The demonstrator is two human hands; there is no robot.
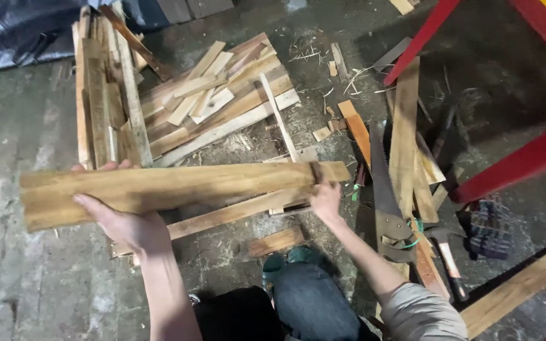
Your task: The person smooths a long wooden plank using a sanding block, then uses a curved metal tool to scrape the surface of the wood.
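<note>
So I've got the big plank [178,189] held flat across in front of me, above the concrete floor [20,126]; my left hand [124,221] is wrapped round its near edge toward the left end, fingers clamped on the wood, and my right hand [327,199] grips the right end the same way. Behind it the scrap pile [210,101] fans out toward the far edge of the floor; some long slats [105,95] sit at its left. Red frame [526,161] on the right side; a saw [383,189] lies just right of my right hand, a hammer [447,252] a bit further right.
</note>
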